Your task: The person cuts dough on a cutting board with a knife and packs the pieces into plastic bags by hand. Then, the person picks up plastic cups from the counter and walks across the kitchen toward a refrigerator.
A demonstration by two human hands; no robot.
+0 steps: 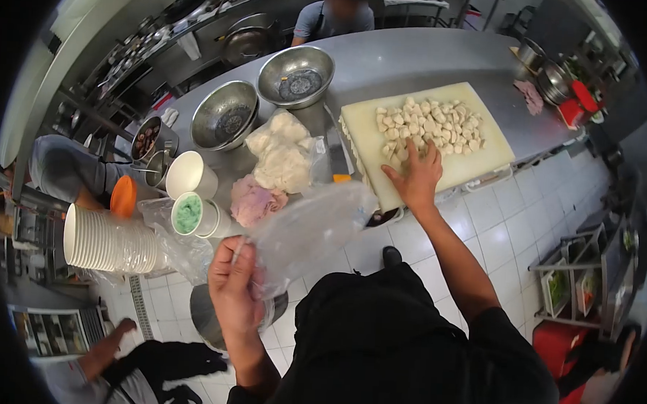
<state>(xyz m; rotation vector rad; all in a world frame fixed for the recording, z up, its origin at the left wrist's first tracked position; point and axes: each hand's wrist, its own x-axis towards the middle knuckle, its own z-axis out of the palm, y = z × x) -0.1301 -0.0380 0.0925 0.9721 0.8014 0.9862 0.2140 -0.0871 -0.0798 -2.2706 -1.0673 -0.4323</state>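
Note:
A clear plastic bag (311,227) hangs from my left hand (235,277), whose fingers are closed on its edge. My right hand (416,173) has its fingers spread at the near left side of a heap of small pale dough pieces (439,124). The heap lies on a cream cutting board (476,169) at the table's front edge. Whether my right fingertips touch the pieces is hard to tell. Left of the board, a plastic bag of pale dough (282,157) rests beside a pink cloth (255,199).
Two metal bowls (296,74) stand on the steel table (409,58). Stacked white tubs (112,240), an orange container (124,197) and a cup of green stuff (189,214) are at the left. People stand across the table, at the left and behind. Pots (556,78) sit far right.

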